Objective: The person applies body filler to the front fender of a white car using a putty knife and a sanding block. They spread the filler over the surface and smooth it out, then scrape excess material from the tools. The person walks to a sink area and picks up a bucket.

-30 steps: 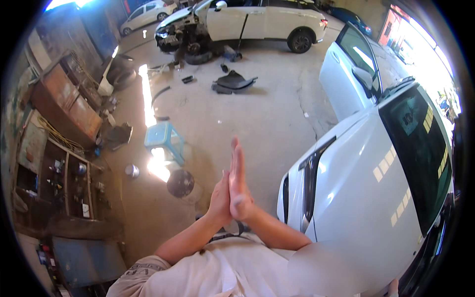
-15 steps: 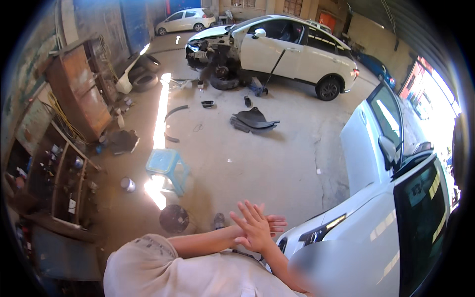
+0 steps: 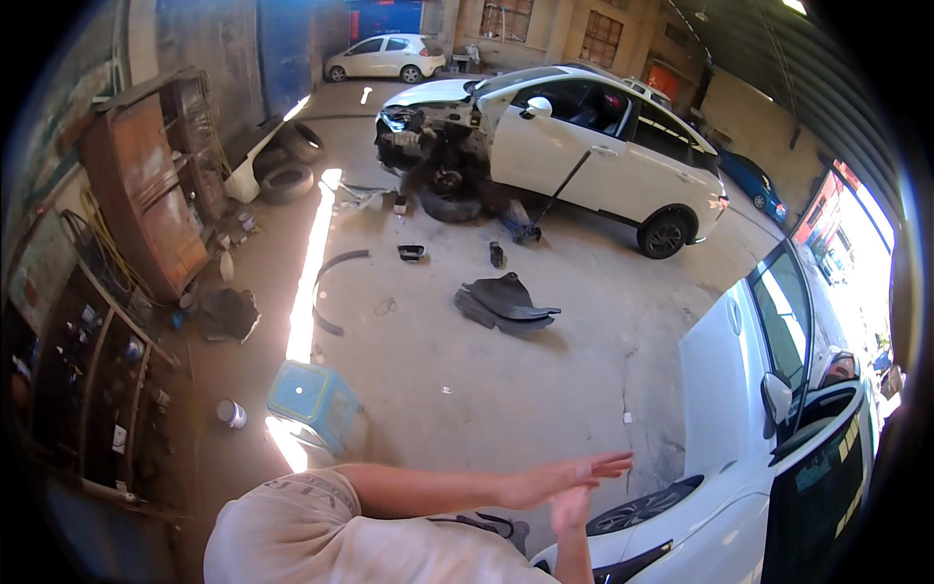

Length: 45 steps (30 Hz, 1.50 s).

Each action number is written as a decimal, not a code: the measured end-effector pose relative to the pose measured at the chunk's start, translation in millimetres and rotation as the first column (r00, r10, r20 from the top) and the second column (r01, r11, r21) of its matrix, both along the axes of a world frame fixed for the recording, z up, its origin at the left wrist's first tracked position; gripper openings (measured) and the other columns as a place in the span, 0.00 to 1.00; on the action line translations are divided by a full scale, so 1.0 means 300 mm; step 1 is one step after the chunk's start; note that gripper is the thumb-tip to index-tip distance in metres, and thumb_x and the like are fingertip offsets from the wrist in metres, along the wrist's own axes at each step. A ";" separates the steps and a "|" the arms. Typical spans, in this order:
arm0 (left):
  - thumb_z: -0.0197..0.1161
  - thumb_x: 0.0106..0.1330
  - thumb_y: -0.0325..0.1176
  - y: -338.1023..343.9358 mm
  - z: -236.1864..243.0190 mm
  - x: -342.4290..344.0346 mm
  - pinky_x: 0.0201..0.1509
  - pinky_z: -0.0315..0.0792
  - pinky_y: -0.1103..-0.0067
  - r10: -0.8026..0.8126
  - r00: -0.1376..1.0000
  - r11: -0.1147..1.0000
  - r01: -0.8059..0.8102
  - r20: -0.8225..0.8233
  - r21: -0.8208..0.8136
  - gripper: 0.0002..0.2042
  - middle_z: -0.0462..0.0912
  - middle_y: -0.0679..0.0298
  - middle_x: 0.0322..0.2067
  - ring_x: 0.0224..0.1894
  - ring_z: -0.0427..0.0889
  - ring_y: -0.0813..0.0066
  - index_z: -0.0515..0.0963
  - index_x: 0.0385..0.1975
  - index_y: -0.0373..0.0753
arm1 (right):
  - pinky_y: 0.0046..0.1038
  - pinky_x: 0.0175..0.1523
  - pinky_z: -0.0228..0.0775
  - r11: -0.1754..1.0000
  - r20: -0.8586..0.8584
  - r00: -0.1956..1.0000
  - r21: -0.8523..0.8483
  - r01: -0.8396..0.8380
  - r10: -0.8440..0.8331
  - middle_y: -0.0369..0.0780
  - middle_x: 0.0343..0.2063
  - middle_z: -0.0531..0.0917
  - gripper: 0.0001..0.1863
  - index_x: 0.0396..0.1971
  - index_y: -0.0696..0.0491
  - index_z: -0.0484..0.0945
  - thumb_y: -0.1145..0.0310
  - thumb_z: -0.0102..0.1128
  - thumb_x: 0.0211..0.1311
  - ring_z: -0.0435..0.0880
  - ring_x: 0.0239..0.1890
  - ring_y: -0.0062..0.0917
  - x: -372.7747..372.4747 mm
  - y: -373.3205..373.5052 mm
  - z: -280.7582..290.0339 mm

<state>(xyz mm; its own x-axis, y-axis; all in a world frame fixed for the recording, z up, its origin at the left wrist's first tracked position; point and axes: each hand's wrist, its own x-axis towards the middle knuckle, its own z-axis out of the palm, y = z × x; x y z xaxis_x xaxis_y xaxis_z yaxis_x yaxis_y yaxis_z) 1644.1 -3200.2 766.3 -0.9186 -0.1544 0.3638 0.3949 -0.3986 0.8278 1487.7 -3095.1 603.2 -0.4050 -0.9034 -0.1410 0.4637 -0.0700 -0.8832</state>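
Low in the frame, the left hand [image 3: 559, 479] stretches flat across with fingers spread, empty, crossing just above the right hand [image 3: 569, 508], also empty. Both hover beside the white car [image 3: 778, 506] at lower right. A blue stool [image 3: 311, 401] sits lower left on the concrete floor [image 3: 545, 389]; another white car [image 3: 574, 146], front stripped, stands at upper centre.

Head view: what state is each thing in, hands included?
left hand: open, fingers stretched, holding nothing
right hand: open, empty, under the left
far white car: front stripped, bumper off
near white car: front door closed
blue stool: upright
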 end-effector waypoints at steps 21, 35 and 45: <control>0.77 0.26 0.63 -1.171 -0.534 0.176 0.74 0.45 0.56 0.968 0.236 0.135 -0.204 0.085 -0.970 0.67 0.55 0.47 0.69 0.72 0.51 0.47 0.52 0.70 0.36 | 0.21 0.36 0.63 0.386 0.686 -0.169 -0.576 -0.721 0.707 0.32 0.34 0.75 0.24 0.51 0.53 0.70 0.48 0.36 0.74 0.71 0.29 0.16 0.204 -1.439 -0.140; 0.58 0.67 0.42 -2.128 -0.681 1.071 0.59 0.69 0.67 0.873 -0.317 0.249 -0.365 0.371 -0.897 0.25 0.82 0.54 0.48 0.50 0.80 0.60 0.68 0.61 0.36 | 0.39 0.65 0.63 0.663 0.319 0.793 0.435 -0.609 0.519 0.51 0.64 0.65 0.37 0.69 0.51 0.58 0.41 0.45 0.69 0.69 0.63 0.40 0.064 -2.358 -0.432; 0.61 0.64 0.46 -2.275 -1.096 1.650 0.46 0.75 0.68 0.418 -0.786 0.135 -0.443 0.456 -0.886 0.22 0.85 0.51 0.39 0.43 0.83 0.53 0.77 0.51 0.36 | 0.31 0.64 0.67 -0.214 0.215 -0.080 0.977 0.019 0.973 0.48 0.59 0.74 0.41 0.57 0.51 0.76 0.48 0.72 0.38 0.74 0.61 0.38 -0.330 -2.331 -1.018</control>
<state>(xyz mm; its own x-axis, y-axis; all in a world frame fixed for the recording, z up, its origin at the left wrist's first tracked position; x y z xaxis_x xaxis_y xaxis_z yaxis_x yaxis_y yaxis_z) 2139.2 -3882.8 437.6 0.6330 -0.7314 -0.2537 -0.4909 -0.6326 0.5990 1388.8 -3794.5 297.6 -0.1257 -0.2125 -0.9690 -0.9186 0.3939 0.0328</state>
